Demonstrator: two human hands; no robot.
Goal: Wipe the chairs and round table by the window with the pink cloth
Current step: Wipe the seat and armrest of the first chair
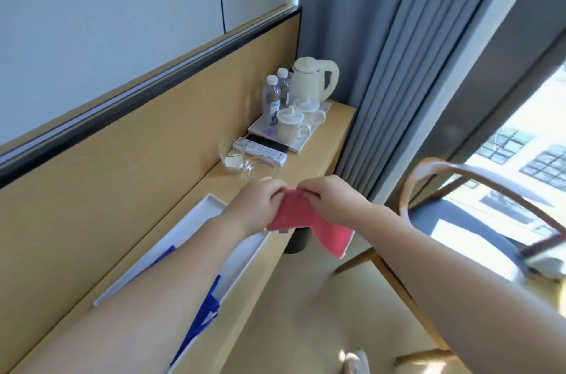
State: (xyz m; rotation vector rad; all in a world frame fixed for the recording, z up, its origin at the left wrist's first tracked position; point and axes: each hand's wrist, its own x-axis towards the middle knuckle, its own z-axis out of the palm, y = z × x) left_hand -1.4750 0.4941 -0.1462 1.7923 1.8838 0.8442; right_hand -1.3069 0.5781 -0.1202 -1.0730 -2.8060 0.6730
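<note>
Pink fabric is hanging in mid-air: the pink cloth is being held up over the front edge of the pale wooden ledge, touching no surface. The left hand and the right hand are both pinching its bunched top edge with curled fingers, knuckles almost meeting, so the cloth is drooping below them. Its long axis is running from eleven o'clock at the hands down to five o'clock, with the free corner pointing at the floor. This looks like the preparing step, with the cloth being opened or refolded into a pad and no wiping yet begun. The next move probably calls for settling the cloth flat in one hand and swinging toward three o'clock, where the wooden-framed chair with a curved back rail and grey-blue seat is standing by the bright window. The round table is not showing clearly here. Beneath the left forearm, at seven o'clock of the cloth, a long white tray is lying on the ledge, and farther off at twelve o'clock a cream electric kettle is standing near the grey pleated curtain.
</note>
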